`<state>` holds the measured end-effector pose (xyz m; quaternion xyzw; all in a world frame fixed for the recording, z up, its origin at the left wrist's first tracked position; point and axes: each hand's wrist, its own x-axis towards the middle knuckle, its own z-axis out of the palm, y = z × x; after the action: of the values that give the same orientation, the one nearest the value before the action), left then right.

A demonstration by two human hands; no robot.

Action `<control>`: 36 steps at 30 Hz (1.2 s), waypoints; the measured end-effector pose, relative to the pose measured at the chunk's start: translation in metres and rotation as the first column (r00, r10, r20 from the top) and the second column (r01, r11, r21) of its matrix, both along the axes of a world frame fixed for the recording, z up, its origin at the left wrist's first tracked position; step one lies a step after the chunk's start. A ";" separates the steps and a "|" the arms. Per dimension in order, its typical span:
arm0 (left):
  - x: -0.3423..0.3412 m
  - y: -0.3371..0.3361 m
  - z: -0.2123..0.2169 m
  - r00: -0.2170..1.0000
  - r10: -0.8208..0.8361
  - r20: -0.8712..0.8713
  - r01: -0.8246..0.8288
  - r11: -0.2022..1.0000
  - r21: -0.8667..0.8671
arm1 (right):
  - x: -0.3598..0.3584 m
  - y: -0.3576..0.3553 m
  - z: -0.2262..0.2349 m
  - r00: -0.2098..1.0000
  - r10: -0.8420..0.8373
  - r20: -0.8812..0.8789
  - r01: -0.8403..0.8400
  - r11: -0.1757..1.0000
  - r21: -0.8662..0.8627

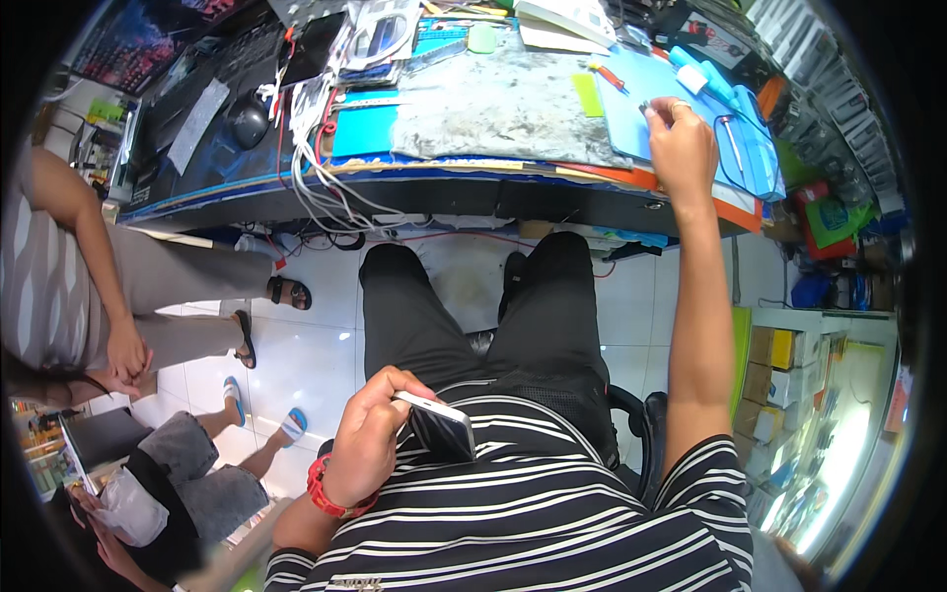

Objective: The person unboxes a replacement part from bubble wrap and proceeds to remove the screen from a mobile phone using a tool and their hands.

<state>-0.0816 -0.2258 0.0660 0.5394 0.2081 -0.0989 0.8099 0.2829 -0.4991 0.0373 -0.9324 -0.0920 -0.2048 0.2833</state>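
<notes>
Left hand (367,444), low centre, grips a phone (440,426) against the striped shirt (533,513). Right hand (681,148), arm stretched to upper right, pinches something small (too tiny to tell) over a blue mat (641,109) on the bench (493,99). Yellow and brown boxes (784,370) are stacked at the right edge.

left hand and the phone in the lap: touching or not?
Touching. The head view shows the left hand wrapped around one end of the smartphone, thumb and fingers on its edges, holding it above the striped shirt.
</notes>
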 end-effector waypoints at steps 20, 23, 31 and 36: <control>0.018 0.019 -0.080 0.895 0.176 0.411 -0.405 0.707 0.580 | -0.253 0.152 -0.065 0.475 0.824 -0.308 -0.390 0.511 0.766; 0.003 0.014 -0.144 0.886 0.164 0.435 -0.432 0.634 0.642 | -0.270 0.161 -0.117 0.328 0.812 -0.482 -0.280 0.571 0.772; -0.016 -0.005 -0.168 0.805 0.377 0.459 -0.592 0.570 0.570 | -0.292 0.169 -0.133 0.245 0.811 -0.532 -0.226 0.581 0.781; -0.022 -0.006 -0.169 0.799 0.381 0.466 -0.600 0.569 0.563 | -0.295 0.173 -0.123 0.240 0.797 -0.554 -0.186 0.598 0.780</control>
<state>-0.1041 -0.2315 -0.1033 0.7268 0.2497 0.2978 0.5664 -0.0121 -0.3262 -0.0856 -0.6711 -0.1745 0.4003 0.5991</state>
